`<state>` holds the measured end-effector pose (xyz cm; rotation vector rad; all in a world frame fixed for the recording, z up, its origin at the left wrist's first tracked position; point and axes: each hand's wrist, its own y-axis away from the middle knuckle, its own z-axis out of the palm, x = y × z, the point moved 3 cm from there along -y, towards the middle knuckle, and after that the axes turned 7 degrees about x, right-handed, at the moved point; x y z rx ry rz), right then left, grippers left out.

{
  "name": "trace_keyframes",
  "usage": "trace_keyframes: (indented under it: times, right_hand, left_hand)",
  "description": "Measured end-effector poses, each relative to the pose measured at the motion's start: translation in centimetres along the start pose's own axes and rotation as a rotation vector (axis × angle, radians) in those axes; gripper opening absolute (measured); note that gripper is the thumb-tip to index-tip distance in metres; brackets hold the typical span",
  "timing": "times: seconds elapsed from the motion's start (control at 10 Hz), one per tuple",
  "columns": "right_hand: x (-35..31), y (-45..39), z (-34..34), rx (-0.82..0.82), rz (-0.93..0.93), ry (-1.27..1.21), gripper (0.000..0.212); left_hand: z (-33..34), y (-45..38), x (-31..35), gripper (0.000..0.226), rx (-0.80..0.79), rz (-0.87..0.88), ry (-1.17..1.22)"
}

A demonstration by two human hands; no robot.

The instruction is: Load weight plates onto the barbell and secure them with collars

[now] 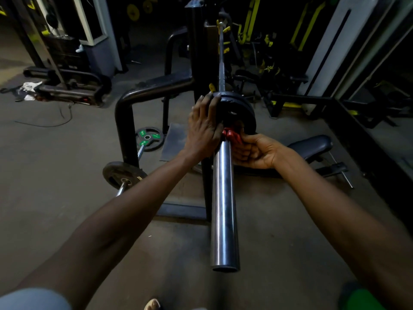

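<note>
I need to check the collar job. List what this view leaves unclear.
- Red collar: head view, mostly covered by both hands; locked or not, cannot tell.
- Plates: dark, edge-on; the count is unclear.
- Barbell far end: too dark and small.

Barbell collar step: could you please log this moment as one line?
stage: fitting collar | left hand: braces plates | right hand: holds red collar on barbell sleeve

Head-worn wide view, looking down along barbell sleeve (224, 198), close
</note>
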<state>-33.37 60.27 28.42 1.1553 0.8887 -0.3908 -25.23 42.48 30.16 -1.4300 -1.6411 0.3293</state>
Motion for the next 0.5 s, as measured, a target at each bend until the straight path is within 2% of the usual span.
trace_keyframes:
  times: [0.1,0.3,0.4,0.5]
  right_hand:
    - [0.0,0.9,0.6,0.074,-0.064,-0.021,0.031]
    - [0.4,3.5,2.0,0.301,-0.265,-0.067,0.007]
    - [0.6,5.0,1.9,0.475,-0.379,-0.067,0.007]
    - [1.0,5.7,0.9,0.674,-0.502,-0.048,0.009]
  left_hand:
    - [0.0,-0.1,0.0,0.073,-0.035,0.025,-0.005]
    - [-0.7,-0.1,-0.2,0.073,-0.108,-0.019,0.071]
    - [-2.0,-0.1,0.8,0.07,-0.121,-0.015,0.096]
    - [-2.7,0.7,1.0,0.065,-0.097,0.071,0.147]
